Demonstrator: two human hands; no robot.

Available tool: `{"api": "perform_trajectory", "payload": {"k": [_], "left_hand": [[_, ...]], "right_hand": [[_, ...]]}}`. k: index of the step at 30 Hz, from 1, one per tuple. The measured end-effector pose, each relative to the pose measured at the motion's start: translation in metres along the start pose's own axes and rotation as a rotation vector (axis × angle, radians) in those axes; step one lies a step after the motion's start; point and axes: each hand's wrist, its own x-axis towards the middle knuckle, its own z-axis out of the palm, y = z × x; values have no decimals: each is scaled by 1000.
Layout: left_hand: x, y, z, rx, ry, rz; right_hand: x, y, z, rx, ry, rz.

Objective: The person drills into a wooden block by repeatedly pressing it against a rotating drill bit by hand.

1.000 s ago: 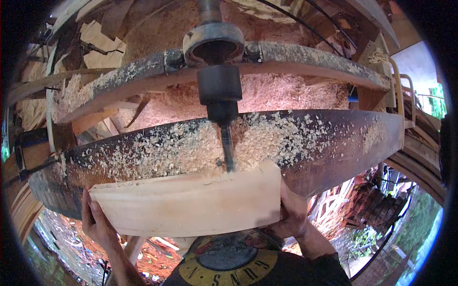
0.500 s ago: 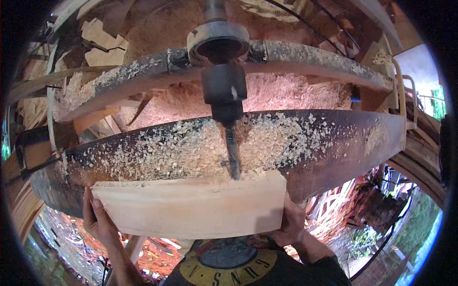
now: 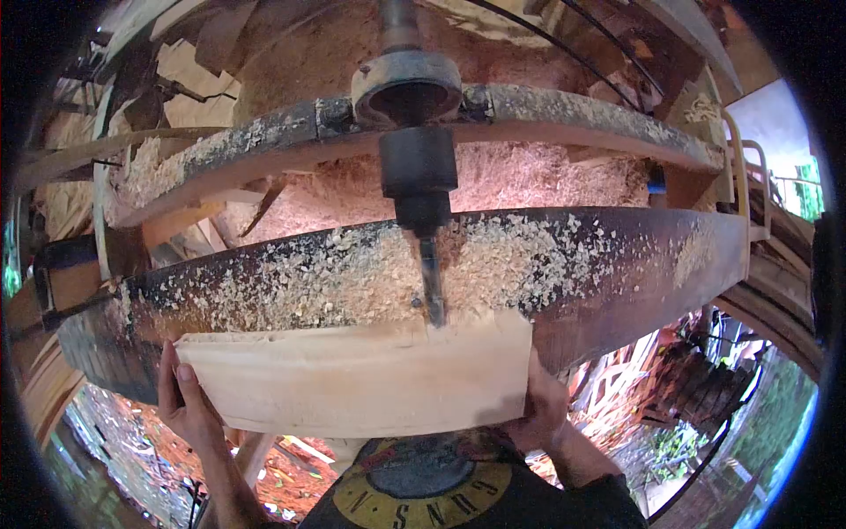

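A pale wooden block (image 3: 361,375) lies across the front of the dark work surface, its near edge close to the person's shirt. My left hand (image 3: 189,401) grips the block's left end, with fingers and thumb at the edge. My right hand (image 3: 539,406) holds the right end, its fingers partly hidden beneath the wood. A vertical drill bit (image 3: 431,282) in a black chuck (image 3: 419,167) meets the block's far edge, right of its middle. The wood there is rough.
Wood chips (image 3: 352,278) cover much of the dark work surface (image 3: 634,264). Behind it runs a dusty curved bar (image 3: 564,110) below a round metal collar (image 3: 405,84). Scrap wood (image 3: 617,379) lies on the ground at the lower right.
Compared with a second ago, the block and both hands sit slightly further right in view, and so do the chuck and bit. Both hands keep their hold.
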Motion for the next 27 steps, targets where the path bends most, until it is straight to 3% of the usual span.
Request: {"api": "perform_trajectory", "payload": {"k": [4,8,10,13,15,19,22,27], "left_hand": [[-2,-1,1,-33,40,-55],[-3,-4,-1,-24,12,-21],[-3,-7,-4,-37,-3,-30],[-3,4,4,17,42,-57],[-2,0,0,0,12,-18],[-1,0,-1,46,-9,7],[-1,-1,1,28,23,-54],[-3,-1,-1,9,2,-10]], "right_hand": [[9,8,0,39,64,-118],[-12,-10,4,10,-20,58],[-7,5,0,-41,-4,-18],[0,-5,-6,117,-32,193],[-1,-7,-3,119,-6,220],[-9,2,-1,-103,48,37],[0,-3,-9,84,-44,167],[-12,-5,9,-33,56,-1]]}}
